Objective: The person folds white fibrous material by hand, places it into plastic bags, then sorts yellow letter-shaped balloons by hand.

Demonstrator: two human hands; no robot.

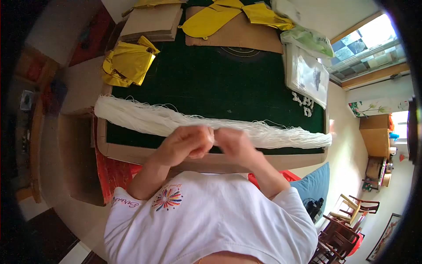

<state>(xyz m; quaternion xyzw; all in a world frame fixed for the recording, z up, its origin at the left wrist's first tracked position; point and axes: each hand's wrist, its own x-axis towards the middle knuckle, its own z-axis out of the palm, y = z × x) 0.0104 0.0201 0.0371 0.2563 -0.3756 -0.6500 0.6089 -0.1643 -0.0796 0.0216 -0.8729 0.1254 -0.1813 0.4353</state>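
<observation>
Nearest us, a white T-shirt (211, 220) fills the lower frame; it carries one multicoloured starburst print and a line of pink script that we cannot read in full.

Above it our two hands meet at the table's near edge. Left hand (187, 143) and right hand (235, 144) are both closed, fingertips pinched together where they touch. They appear to nip a few white strands between them, though the strands in the pinch are too fine to make out surely.

Just behind the hands lies one long bundle of white string (154, 119), stretched across the green table (220, 83) from its left edge to its right edge, with loose threads fraying off the top.

Further back:
- one crumpled gold foil piece (127, 64) at the left edge
- two flat cardboard sheets (151, 22), side by side at the far edge
- two yellow foil shapes (211, 20) on the right-hand sheet
- one stack of clear plastic packets (307, 72) at the right edge
- a small cluster of white bits (304, 103) just below them

No legible writing on any of these.
</observation>
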